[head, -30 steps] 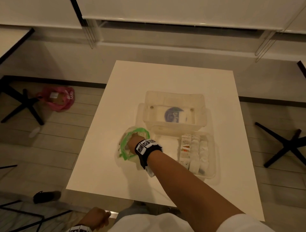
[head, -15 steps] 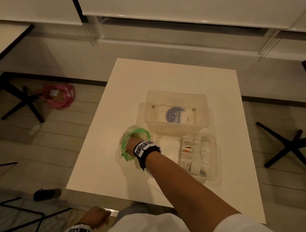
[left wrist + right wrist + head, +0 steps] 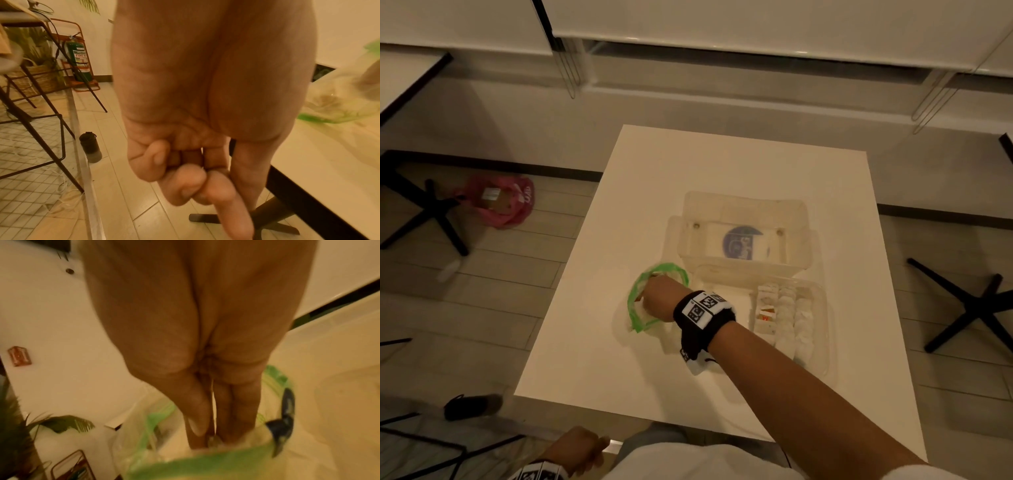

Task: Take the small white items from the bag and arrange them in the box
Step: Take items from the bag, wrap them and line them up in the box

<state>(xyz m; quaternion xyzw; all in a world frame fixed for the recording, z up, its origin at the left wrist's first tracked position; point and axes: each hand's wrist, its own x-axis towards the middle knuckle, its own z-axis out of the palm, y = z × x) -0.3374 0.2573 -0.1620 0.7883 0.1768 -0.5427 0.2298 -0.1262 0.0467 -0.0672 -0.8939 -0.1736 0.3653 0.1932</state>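
Presently the right hand [image 3: 657,301] is inside the mouth of the bag [image 3: 635,315], a clear pouch with a green rim lying on the counter [image 3: 722,164] just left of the box [image 3: 825,342]. In the right wrist view its fingers [image 3: 197,423] are drawn together, tips down in the bag; whether they have pinched an item cannot be told, as the tips are blurred and partly hidden. The left hand [image 3: 578,448] hangs below the counter edge, fingers loosely curled, holding nothing.

The small white items [image 3: 787,318] already placed stand in tidy rows at the right side of the box; those left in the bag are not distinguishable.

Assessment: the items look light and small, probably wrapped, so a light fingertip pinch at the middle should suffice. The bag is limp, thin film, liable to lift or drag with the withdrawing hand; steadying its rim is advisable.
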